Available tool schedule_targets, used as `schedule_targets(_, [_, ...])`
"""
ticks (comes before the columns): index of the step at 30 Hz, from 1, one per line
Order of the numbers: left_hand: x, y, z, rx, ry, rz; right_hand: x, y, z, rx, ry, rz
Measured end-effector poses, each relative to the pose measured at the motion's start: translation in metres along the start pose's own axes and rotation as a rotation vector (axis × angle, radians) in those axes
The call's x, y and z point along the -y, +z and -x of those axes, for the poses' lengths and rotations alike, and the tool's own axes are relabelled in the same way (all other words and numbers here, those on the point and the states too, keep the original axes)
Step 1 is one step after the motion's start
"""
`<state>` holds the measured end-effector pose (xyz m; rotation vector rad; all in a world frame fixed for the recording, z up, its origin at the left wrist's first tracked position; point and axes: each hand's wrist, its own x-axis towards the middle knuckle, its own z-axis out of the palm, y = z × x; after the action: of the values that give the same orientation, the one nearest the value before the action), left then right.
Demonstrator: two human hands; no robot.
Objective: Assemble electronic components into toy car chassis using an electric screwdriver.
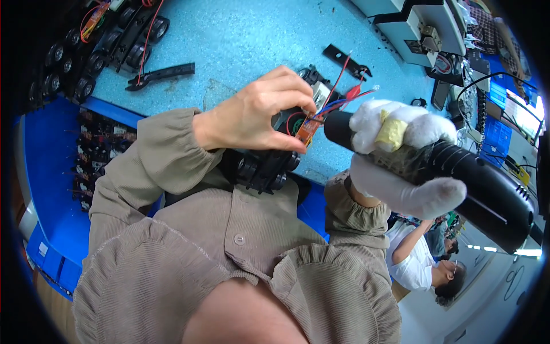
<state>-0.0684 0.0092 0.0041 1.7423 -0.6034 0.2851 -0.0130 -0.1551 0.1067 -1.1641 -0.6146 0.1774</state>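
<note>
My bare left hand [252, 114] pinches a small orange circuit board [308, 131] between thumb and fingers. The board sits on a black toy vehicle chassis [263, 171] with wheels, which lies at the table's near edge, partly hidden under my hand. Red and blue wires [338, 104] run from the board toward the upper right. In a white glove with a yellow patch on one finger, my right hand [395, 152] is wrapped round a black electric screwdriver [487, 192]. The screwdriver's tip end points left at the board; whether it touches a screw, I cannot tell.
Loose black plastic parts [166, 73] lie on the blue table [229, 34]. More wheeled chassis [137, 37] crowd the upper left. A blue bin [48, 172] stands left, with several assemblies. At the upper right is a white machine [409, 37]; a co-worker [412, 255] sits lower right.
</note>
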Motion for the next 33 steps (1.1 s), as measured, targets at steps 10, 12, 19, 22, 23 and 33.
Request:
schedule_targets(10, [-0.002,-0.003,-0.005,0.051,-0.076,0.039,-0.011,-0.039,-0.16,-0.186,-0.223,0.233])
schedule_targets(12, [0.0,-0.003,-0.006,0.049,-0.07,0.041,-0.022,-0.037,-0.201,-0.23,-0.238,0.069])
schedule_targets(19, [0.001,-0.005,-0.007,0.04,-0.082,0.045,-0.041,-0.033,-0.203,-0.333,-0.293,0.192])
schedule_targets(22, [0.0,-0.003,-0.006,0.028,-0.094,0.01,-0.063,-0.073,-0.2,-0.404,-0.428,0.153])
schedule_targets(23, [-0.001,-0.001,-0.007,0.043,-0.081,0.024,-0.071,-0.102,-0.203,-0.45,-0.462,0.096])
schedule_targets(33, [0.003,0.002,-0.004,0.041,-0.068,0.0,-0.003,-0.061,-0.091,-0.531,-0.399,0.32])
